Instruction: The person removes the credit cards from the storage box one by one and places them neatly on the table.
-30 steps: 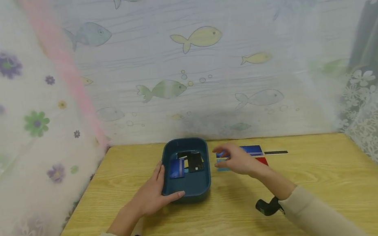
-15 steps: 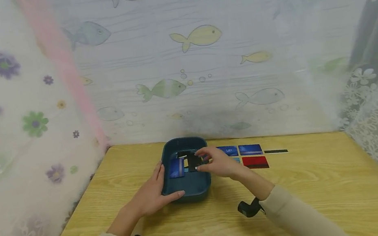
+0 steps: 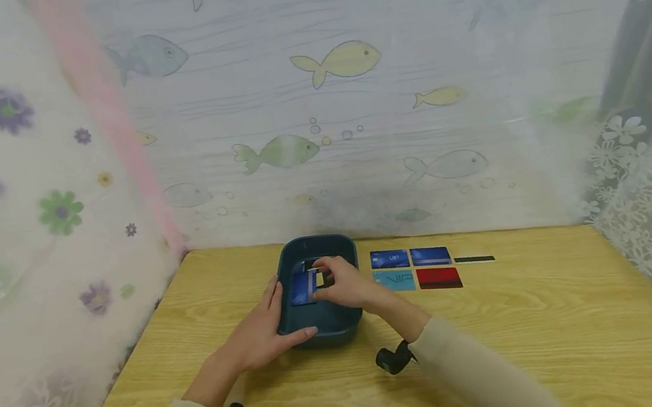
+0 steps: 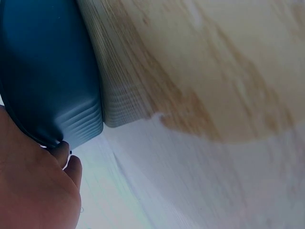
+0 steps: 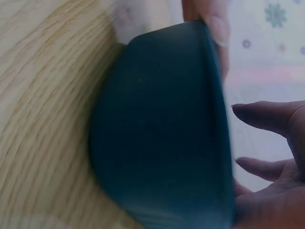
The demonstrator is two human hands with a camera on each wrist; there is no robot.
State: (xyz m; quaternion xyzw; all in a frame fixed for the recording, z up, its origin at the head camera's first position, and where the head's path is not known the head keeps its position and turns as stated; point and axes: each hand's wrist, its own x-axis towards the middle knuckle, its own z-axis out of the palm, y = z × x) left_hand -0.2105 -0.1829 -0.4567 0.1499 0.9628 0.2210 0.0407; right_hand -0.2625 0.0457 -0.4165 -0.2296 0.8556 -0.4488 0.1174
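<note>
A dark teal tray [image 3: 345,321] sits on the wooden table [image 3: 515,344] with a blue card [image 3: 300,289] and dark cards in it. My left hand [image 3: 285,317] grips its near left corner, thumb along the front wall and fingers up the left side; in the left wrist view the palm [image 4: 33,186] lies against the tray [image 4: 47,71]. My right hand [image 3: 324,280] reaches over the right rim, fingertips down among the cards. The right wrist view shows its fingers [image 5: 267,114] spread past the tray wall [image 5: 162,133] with nothing between them.
Right of the tray lie two blue cards [image 3: 389,259] [image 3: 430,255], a light blue card [image 3: 394,281], a red card [image 3: 439,278] and a thin black strip [image 3: 474,259]. Patterned curtains enclose the table on the left, back and right.
My right hand has moved left from the cards lying on the table, over the rim and into the tray. The left hand and tray have stayed put.
</note>
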